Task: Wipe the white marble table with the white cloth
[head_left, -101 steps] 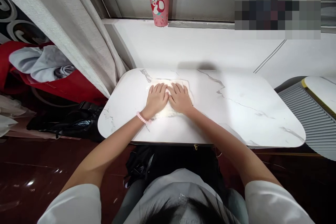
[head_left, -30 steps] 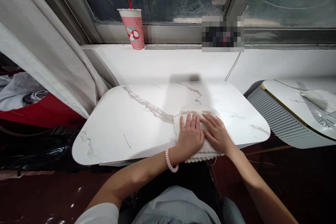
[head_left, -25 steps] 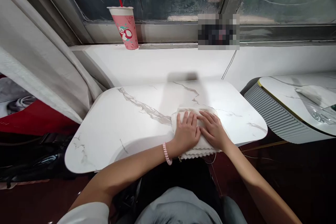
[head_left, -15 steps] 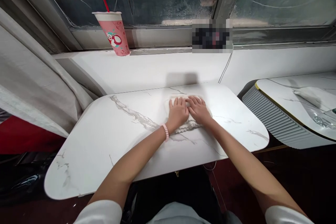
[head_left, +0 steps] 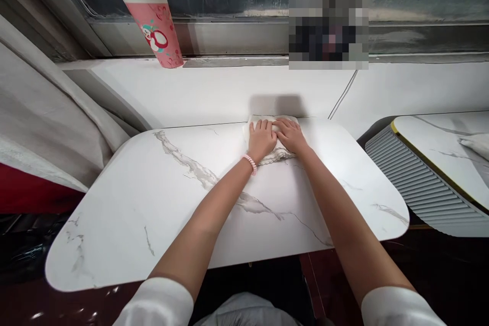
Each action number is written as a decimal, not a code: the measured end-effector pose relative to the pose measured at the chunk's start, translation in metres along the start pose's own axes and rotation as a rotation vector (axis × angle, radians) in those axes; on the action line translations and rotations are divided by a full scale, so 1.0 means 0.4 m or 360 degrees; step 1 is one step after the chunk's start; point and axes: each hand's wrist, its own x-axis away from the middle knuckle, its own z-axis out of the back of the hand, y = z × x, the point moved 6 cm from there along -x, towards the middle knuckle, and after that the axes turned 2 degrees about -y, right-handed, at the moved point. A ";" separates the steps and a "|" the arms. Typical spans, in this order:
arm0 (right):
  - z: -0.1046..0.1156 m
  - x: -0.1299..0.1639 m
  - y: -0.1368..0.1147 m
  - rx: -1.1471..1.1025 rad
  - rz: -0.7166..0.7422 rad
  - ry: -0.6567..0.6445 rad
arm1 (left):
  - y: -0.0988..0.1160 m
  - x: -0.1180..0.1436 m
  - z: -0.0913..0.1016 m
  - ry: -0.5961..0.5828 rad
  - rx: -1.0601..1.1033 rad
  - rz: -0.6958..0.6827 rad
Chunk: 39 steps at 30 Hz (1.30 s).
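Note:
A folded white cloth [head_left: 281, 154] lies at the far edge of the white marble table [head_left: 171, 198], close to the wall. My left hand [head_left: 262, 138], with a pink bead bracelet on its wrist, presses flat on the cloth's left half. My right hand [head_left: 290, 135] presses flat on the right half, and the two hands touch side by side. Both arms reach out straight across the table. Most of the cloth is hidden under the hands; only its scalloped near edge and far corner show.
A pink paper cup [head_left: 152, 25] with a red straw stands on the window sill at the back left. A grey curtain [head_left: 46, 127] hangs on the left. At the right stands a second marble table [head_left: 439, 147] with a ribbed grey side [head_left: 412, 183].
Both hands have slid the cloth from the table's near right edge straight away to its far edge by the wall. Earlier it lay on the left part of the table.

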 end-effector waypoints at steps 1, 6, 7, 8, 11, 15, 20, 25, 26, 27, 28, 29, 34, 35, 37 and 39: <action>0.000 0.000 0.006 0.0005 0.0016 -0.0020 | 0.004 0.000 -0.003 -0.0008 -0.0003 0.0008; 0.009 0.027 0.035 0.0011 0.0031 -0.0065 | 0.037 0.010 -0.014 -0.0061 -0.0002 0.0029; 0.012 0.038 0.040 0.0011 0.0024 -0.0064 | 0.048 0.014 -0.014 -0.0061 0.0005 0.0023; 0.016 0.050 0.044 0.0014 0.0016 -0.0066 | 0.060 0.019 -0.014 -0.0060 0.0011 0.0014; 0.028 0.099 0.048 0.0042 -0.0023 -0.0097 | 0.098 0.045 -0.011 -0.0061 0.0015 -0.0017; 0.051 0.200 0.026 0.0106 -0.0001 -0.0098 | 0.144 0.132 0.004 -0.0067 -0.0002 -0.0071; 0.070 0.375 -0.047 0.0153 0.0207 -0.0130 | 0.183 0.307 0.044 -0.0099 -0.0026 -0.0139; 0.090 0.496 -0.071 0.0158 0.0252 -0.0107 | 0.235 0.415 0.068 -0.0230 -0.0016 -0.0155; 0.096 0.509 -0.065 0.0145 0.0257 -0.0092 | 0.250 0.422 0.066 -0.0249 -0.0021 -0.0147; 0.104 0.520 -0.055 0.0128 0.0264 -0.0074 | 0.266 0.425 0.064 -0.0258 -0.0029 -0.0137; 0.112 0.529 -0.042 0.0109 0.0269 -0.0058 | 0.284 0.426 0.059 -0.0260 -0.0039 -0.0131; 0.121 0.537 -0.027 0.0091 0.0270 -0.0043 | 0.303 0.423 0.053 -0.0260 -0.0050 -0.0135; 0.164 0.574 0.059 0.0108 0.0141 -0.0003 | 0.395 0.393 0.015 -0.0296 -0.0058 -0.0233; 0.170 0.577 0.072 0.0127 0.0101 0.0006 | 0.407 0.384 0.009 -0.0296 -0.0047 -0.0249; 0.176 0.575 0.092 0.0157 0.0036 0.0027 | 0.421 0.363 -0.001 -0.0291 -0.0018 -0.0275; 0.178 0.556 0.105 0.0172 -0.0004 0.0053 | 0.423 0.337 -0.011 -0.0283 0.0010 -0.0282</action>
